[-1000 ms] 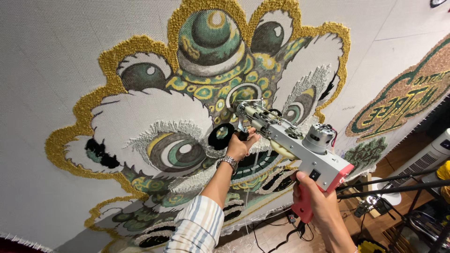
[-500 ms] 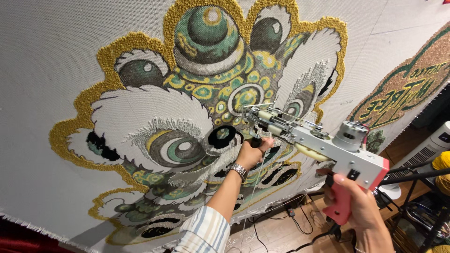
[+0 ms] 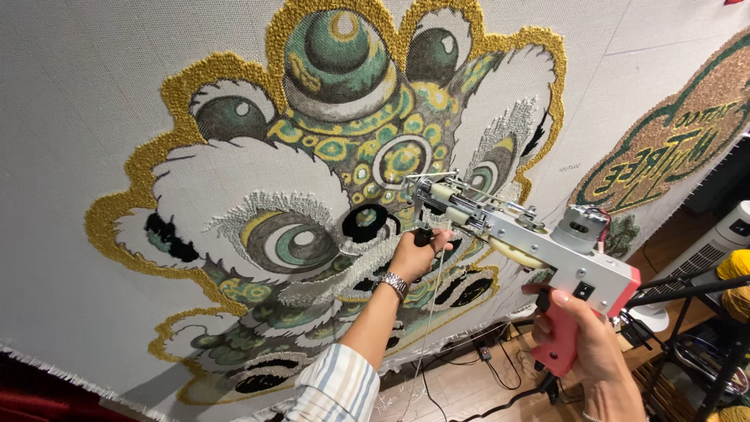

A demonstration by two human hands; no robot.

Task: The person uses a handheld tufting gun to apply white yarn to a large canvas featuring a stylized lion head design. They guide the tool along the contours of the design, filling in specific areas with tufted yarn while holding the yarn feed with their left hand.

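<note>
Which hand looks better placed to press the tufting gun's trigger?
The right hand, I'd judge: it already grips the pink handle of the tufting gun. The left hand holds the black front grip.

Tufting gun, held by left hand and right hand, against lion-face tufted cloth.

- Tufting gun: silver metal body, pink grip, needle tip pressed to the cloth.
- Stretched grey cloth: gold-edged, green-eyed lion face, partly tufted.
</note>
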